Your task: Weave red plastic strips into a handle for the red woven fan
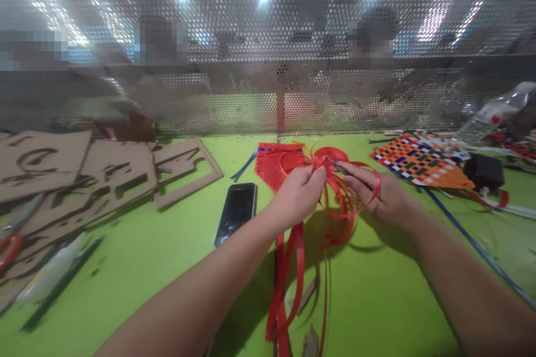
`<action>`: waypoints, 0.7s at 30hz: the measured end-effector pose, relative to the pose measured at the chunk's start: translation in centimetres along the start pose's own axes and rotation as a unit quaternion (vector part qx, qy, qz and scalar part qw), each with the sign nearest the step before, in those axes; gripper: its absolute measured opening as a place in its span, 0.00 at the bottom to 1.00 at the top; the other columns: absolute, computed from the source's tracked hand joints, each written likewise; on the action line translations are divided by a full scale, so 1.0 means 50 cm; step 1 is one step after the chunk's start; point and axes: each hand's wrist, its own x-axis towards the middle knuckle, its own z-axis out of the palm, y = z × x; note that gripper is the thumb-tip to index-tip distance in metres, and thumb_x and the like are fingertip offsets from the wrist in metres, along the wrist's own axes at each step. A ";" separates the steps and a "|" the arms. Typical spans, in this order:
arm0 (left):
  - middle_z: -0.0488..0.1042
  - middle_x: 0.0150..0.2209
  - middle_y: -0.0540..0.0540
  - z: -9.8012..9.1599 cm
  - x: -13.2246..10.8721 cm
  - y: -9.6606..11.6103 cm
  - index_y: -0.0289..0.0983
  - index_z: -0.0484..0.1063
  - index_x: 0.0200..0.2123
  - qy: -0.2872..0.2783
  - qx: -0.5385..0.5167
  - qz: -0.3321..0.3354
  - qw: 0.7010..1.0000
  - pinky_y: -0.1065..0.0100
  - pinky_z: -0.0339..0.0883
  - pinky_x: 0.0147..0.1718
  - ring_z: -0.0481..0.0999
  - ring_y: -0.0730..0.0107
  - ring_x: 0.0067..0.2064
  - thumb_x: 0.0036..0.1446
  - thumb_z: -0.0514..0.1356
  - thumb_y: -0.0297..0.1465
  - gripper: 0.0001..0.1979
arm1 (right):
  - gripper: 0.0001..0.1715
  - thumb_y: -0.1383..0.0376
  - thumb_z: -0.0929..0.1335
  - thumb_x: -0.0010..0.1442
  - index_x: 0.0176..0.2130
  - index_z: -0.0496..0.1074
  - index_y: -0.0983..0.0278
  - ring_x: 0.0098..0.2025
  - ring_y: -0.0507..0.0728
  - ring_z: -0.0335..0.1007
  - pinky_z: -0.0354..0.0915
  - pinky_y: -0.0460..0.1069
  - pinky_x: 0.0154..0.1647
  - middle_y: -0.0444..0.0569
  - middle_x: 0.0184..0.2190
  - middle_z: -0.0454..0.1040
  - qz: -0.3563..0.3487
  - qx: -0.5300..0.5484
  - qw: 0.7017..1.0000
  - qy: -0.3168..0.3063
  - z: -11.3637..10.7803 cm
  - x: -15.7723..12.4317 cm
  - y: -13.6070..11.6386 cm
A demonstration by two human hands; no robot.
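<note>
My left hand (302,192) is closed, pinching a bundle of red strips (341,195) near the centre of the head view. Just right of it, my right hand (379,189) is closed around a slim dark tool whose tip meets the strips by my left fingertips. What kind of tool it is cannot be made out. A red strip loops over the right fingers. Long red strips hang below my left hand to the table's near side. Behind the left hand lies a red woven piece (272,163) with a blue strip along its top.
A phone (238,212) lies left of my hands. Cut cardboard (121,178), scissors (10,251) and a glue tube (54,273) are at the left. An orange woven piece (419,159), black box (483,171) and bottle (494,114) sit right. A perforated screen (234,83) stands behind.
</note>
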 end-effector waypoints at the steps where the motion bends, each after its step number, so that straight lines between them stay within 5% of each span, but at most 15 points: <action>1: 0.57 0.20 0.55 0.000 0.000 -0.002 0.42 0.54 0.26 -0.006 0.004 -0.002 1.000 0.70 0.50 0.22 0.56 0.76 0.21 0.74 0.50 0.42 0.22 | 0.29 0.54 0.62 0.77 0.70 0.70 0.59 0.57 0.66 0.82 0.79 0.57 0.52 0.56 0.61 0.80 0.000 -0.001 1.000 -0.007 -0.001 0.000 0.001; 7: 0.58 0.20 0.55 -0.018 -0.002 -0.003 0.41 0.55 0.25 -0.062 0.038 -0.018 0.997 0.71 0.51 0.21 0.57 0.76 0.20 0.73 0.51 0.42 0.22 | 0.28 0.57 0.63 0.77 0.71 0.69 0.55 0.61 0.66 0.79 0.76 0.60 0.59 0.53 0.63 0.78 -0.011 0.005 0.999 -0.049 -0.007 0.000 0.007; 13: 0.58 0.20 0.55 -0.048 -0.003 0.017 0.41 0.56 0.24 -0.104 0.067 -0.048 0.991 0.71 0.52 0.20 0.57 0.76 0.20 0.72 0.51 0.42 0.22 | 0.29 0.57 0.63 0.76 0.72 0.68 0.52 0.59 0.66 0.80 0.78 0.58 0.55 0.51 0.63 0.78 -0.015 -0.012 0.997 -0.069 -0.013 -0.004 0.011; 21: 0.53 0.20 0.56 -0.068 -0.007 0.024 0.41 0.51 0.23 -0.112 -0.035 -0.067 0.991 0.74 0.46 0.19 0.51 0.79 0.20 0.72 0.54 0.38 0.24 | 0.28 0.55 0.62 0.76 0.67 0.75 0.59 0.37 0.64 0.83 0.78 0.55 0.38 0.51 0.34 0.85 0.049 -0.002 0.998 0.038 -0.057 -0.012 0.029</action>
